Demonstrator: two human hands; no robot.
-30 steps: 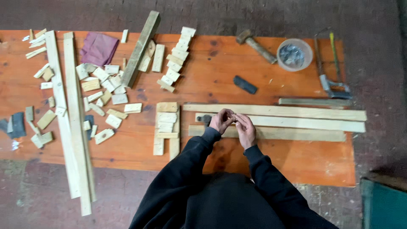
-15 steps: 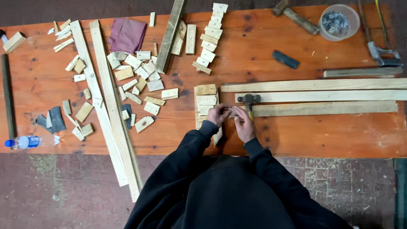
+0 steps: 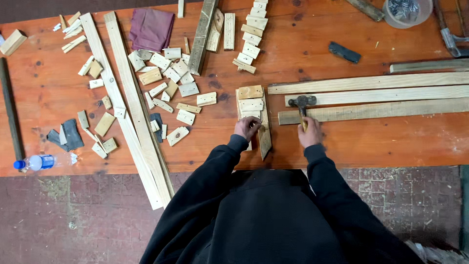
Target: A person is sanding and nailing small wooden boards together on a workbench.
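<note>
Right grip (image 3: 309, 133) closed around hammer (image 3: 302, 107) handle, head just ahead. Left grip (image 3: 246, 128) curled narrow on small wood blocks (image 3: 251, 103) atop slat; orange counter (image 3: 381, 142) beneath.

Soft, even light falls from overhead on the orange wooden tabletop (image 3: 391, 142), with only faint shadows. Everything looks sharp, without glare; the person's black sleeves (image 3: 215, 171) lose detail.

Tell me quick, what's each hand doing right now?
Left hand: fingers curled down on the small wood blocks; whether it grips one cannot be told.
Right hand: closed on the hammer handle.
</note>
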